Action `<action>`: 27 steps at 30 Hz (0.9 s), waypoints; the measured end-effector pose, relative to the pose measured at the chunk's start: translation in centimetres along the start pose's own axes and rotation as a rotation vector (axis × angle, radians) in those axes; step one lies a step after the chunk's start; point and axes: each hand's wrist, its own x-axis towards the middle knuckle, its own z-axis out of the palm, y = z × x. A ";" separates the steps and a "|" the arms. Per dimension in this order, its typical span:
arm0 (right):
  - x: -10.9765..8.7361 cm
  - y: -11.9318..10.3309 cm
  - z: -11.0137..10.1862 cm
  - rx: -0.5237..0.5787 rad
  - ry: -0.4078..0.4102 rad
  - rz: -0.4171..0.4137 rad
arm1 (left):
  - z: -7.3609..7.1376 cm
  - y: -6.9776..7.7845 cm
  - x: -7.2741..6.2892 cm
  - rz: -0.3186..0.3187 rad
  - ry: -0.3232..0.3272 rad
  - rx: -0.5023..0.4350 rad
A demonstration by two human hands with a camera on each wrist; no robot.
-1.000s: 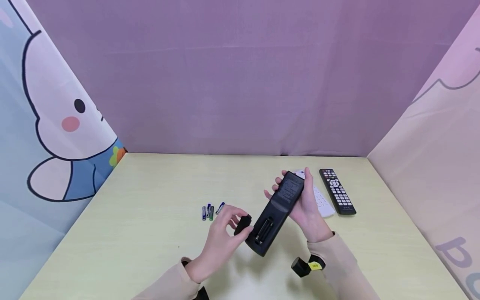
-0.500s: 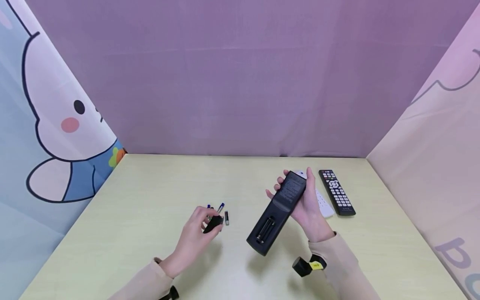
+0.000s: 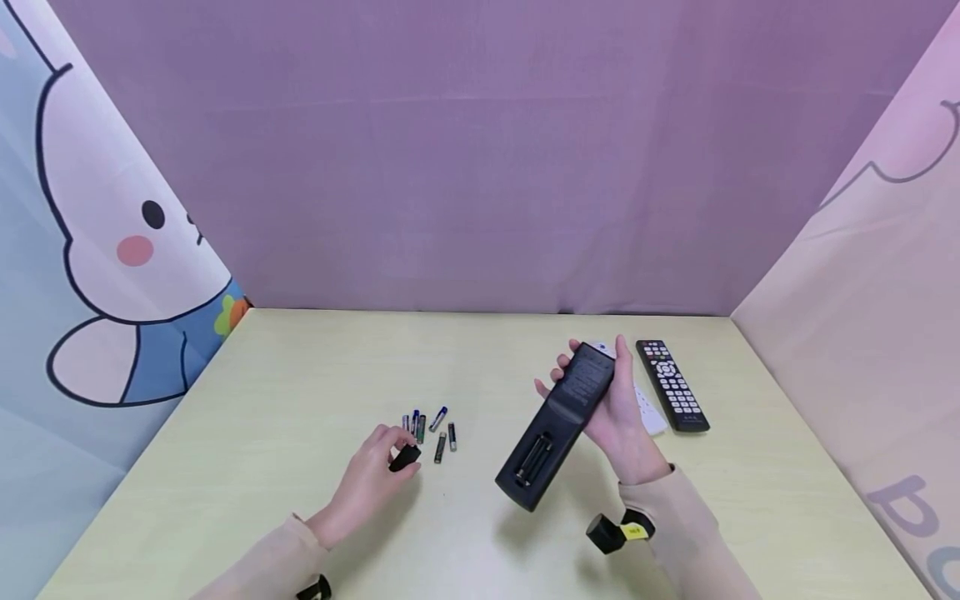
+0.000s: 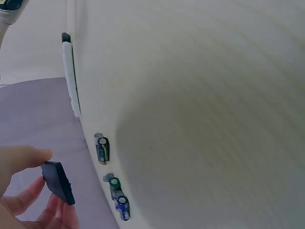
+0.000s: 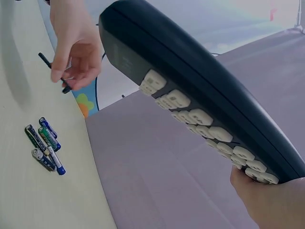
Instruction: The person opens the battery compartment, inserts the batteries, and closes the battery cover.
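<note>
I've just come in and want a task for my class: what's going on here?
A person's right grip holds a black remote, its battery compartment uncovered. The left grip pinches a small black cover near loose batteries on the table. A partly hidden white remote and a second black remote lie there too.

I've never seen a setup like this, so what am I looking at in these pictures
No machine here, just a person's two bare hands. One picture comes from a camera on the head; the others come from cameras on each wrist. The left hand pinches a small black piece, perhaps a battery cover. The right hand holds a black remote, its open battery compartment facing the head camera. On the table lie several batteries, a white remote partly hidden behind the right hand, and another black remote, buttons up.
</note>
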 end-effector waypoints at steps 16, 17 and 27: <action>0.1 -0.1 -0.4 0.021 0.012 0.006 | 1.0 -2.3 1.0 -0.064 -0.153 0.076; 0.1 -0.1 -0.4 0.021 0.010 0.007 | 1.0 -2.4 1.0 -0.063 -0.156 0.085; 0.2 -0.2 -0.5 0.020 0.002 0.009 | 1.3 -3.1 1.1 -0.062 -0.178 0.118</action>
